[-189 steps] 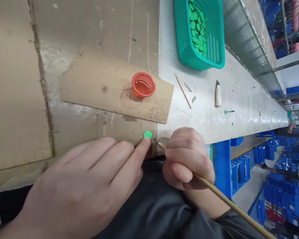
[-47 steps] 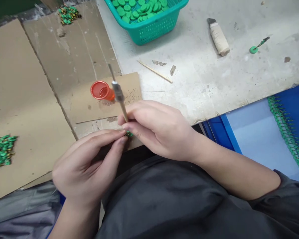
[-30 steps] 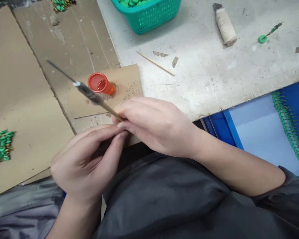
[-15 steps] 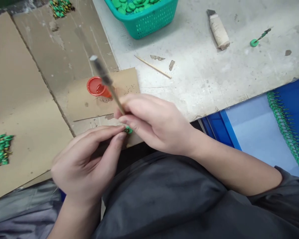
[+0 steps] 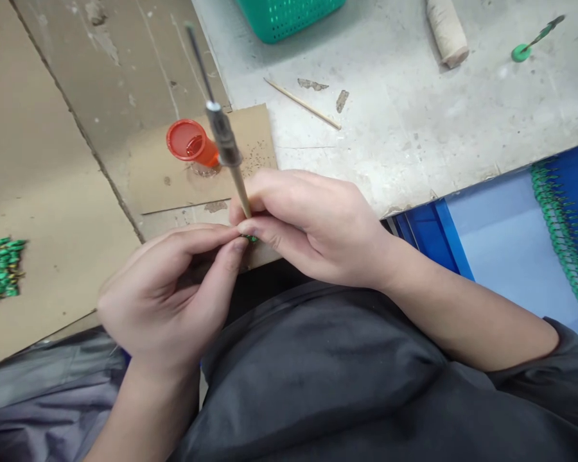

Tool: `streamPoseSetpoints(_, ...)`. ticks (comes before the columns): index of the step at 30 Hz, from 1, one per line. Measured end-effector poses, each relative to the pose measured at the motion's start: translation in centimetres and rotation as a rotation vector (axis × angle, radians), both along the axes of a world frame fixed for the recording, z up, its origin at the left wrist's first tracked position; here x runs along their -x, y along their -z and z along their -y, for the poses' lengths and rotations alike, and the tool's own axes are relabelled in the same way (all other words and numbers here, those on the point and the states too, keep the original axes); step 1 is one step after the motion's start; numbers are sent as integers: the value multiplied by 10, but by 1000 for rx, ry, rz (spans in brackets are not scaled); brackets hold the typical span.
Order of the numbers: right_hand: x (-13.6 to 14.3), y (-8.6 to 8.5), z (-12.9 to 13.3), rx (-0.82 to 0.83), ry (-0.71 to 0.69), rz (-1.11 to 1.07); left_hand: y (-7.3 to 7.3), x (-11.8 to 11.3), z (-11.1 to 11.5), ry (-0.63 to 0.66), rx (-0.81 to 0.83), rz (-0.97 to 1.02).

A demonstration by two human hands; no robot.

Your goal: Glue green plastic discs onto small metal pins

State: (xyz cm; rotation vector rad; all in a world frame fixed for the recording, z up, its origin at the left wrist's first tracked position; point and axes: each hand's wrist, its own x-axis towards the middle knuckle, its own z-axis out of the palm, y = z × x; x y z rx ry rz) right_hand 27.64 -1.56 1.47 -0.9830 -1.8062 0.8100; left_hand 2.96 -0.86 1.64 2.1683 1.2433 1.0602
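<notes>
My right hand (image 5: pixel 313 224) is closed round the lower part of a thin wooden stick (image 5: pixel 239 187), which slants up and to the left. A dark collar with a pale end and a thin needle-like rod tops the stick; its lower end is hidden by my fingers. My left hand (image 5: pixel 173 282) pinches a small green piece (image 5: pixel 250 238) between thumb and forefinger, mostly covered by the fingertips. The fingertips of both hands meet at this piece, just over the table's front edge. Behind the stick, a red cup (image 5: pixel 187 140) with liquid in it stands on a cardboard piece (image 5: pixel 149 183).
A heap of green and gold pieces (image 5: pixel 0 271) lies at left on cardboard. At the back stands a green basket (image 5: pixel 289 19). A pointed wooden stick (image 5: pixel 303 104), a wrapped handle (image 5: pixel 447 35) and a green disc (image 5: pixel 521 52) with a thin blade-like piece rest on the table.
The view has tilted, so the table's things sit higher in the picture. The stick stands a little more upright and sharper. Both hands keep their grip, and less of the green piece shows.
</notes>
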Motion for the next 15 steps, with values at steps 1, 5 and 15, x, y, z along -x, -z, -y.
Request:
streamPoseSetpoints(1,0,0,0,-13,-2,-3,0,0,0,5,-5,-1)
streamPoseSetpoints(5,1,1,0,-13,7,12,-1,-1,0,28,-20,-7)
streamPoseSetpoints(15,4,3,1,-28,11,72,-2,-2,0,20,-54,-58)
